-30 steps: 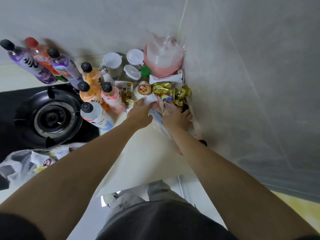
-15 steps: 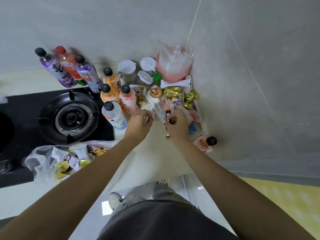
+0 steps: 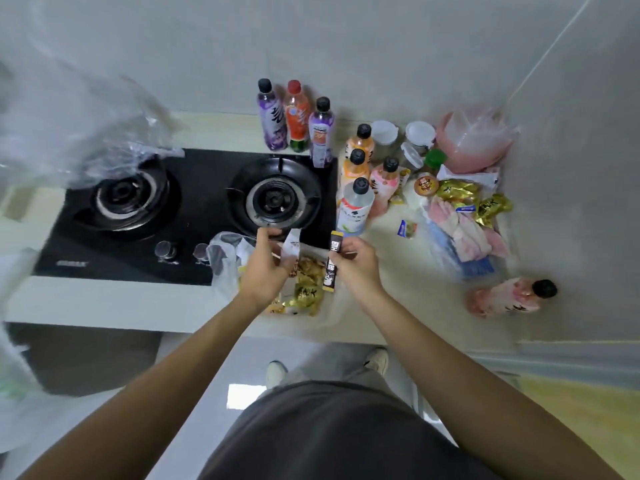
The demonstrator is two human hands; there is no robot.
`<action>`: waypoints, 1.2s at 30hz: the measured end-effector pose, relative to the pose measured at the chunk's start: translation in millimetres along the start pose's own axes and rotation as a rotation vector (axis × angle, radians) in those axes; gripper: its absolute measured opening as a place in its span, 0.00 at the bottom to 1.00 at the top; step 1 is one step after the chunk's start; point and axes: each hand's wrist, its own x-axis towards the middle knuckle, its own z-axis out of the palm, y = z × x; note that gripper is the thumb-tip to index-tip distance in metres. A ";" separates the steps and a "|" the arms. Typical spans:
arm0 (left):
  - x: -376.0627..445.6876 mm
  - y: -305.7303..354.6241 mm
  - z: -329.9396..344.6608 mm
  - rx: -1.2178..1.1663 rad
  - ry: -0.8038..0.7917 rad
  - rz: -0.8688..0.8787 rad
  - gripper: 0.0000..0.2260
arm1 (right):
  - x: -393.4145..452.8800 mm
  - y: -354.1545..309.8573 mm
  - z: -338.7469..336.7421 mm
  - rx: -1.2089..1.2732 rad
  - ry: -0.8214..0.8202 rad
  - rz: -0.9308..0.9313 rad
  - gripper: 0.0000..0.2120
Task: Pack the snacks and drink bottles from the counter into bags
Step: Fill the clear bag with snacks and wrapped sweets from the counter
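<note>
Over the bag (image 3: pixel 221 258), dark slim snack stick (image 3: pixel 332 263).

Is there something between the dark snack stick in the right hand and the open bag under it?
Nothing visible. The right hand holds the dark snack stick directly above the open bag, whose mouth already shows gold snack packets. The left hand holds a white packet beside it.

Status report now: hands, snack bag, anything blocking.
Left hand grips a white packet; right hand grips a dark stick packet. Both over the open snack bag. Nothing blocking.
</note>
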 end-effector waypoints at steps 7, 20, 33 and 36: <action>4.1 -25.8 -37.7 0.230 0.003 -0.123 0.10 | -9.8 -5.0 74.9 -0.188 -0.146 -0.009 0.08; 3.8 -26.1 -42.8 0.611 -0.092 0.125 0.14 | -17.7 -9.8 70.8 -0.366 -0.095 -0.081 0.09; 39.9 39.1 55.8 0.582 -0.225 0.354 0.14 | 27.2 14.6 -44.0 -0.461 0.159 -0.180 0.06; 47.3 50.8 92.0 0.591 -0.295 0.346 0.16 | 44.6 30.4 -78.4 -0.516 0.152 -0.146 0.10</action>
